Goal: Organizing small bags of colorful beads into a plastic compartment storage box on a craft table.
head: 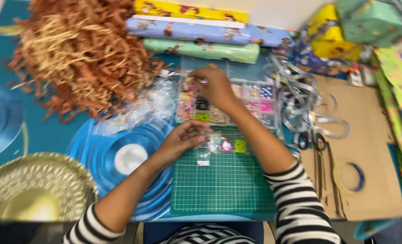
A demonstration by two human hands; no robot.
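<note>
My right hand point(215, 85) reaches over a clear compartment box point(255, 97) of small coloured beads, with its fingertips pinched together at the box's far left corner. Blur hides whether they hold anything. My left hand point(182, 139) rests at the far edge of a green cutting mat point(223, 185) and pinches a small clear bag point(206, 135). Beside it on the mat lie more little bags, one with pink pieces point(227, 145), one with green pieces point(240, 145), and another clear one point(203, 157).
Orange and tan shredded paper point(79, 49) is heaped at far left. Wrapping-paper rolls point(201, 31) lie behind the box. Silver ribbon point(300, 99), scissors point(312, 142), a tape ring point(352, 176) and cardboard point(368, 135) are at right. A blue disc point(97, 144) and gold plate point(33, 190) sit at left.
</note>
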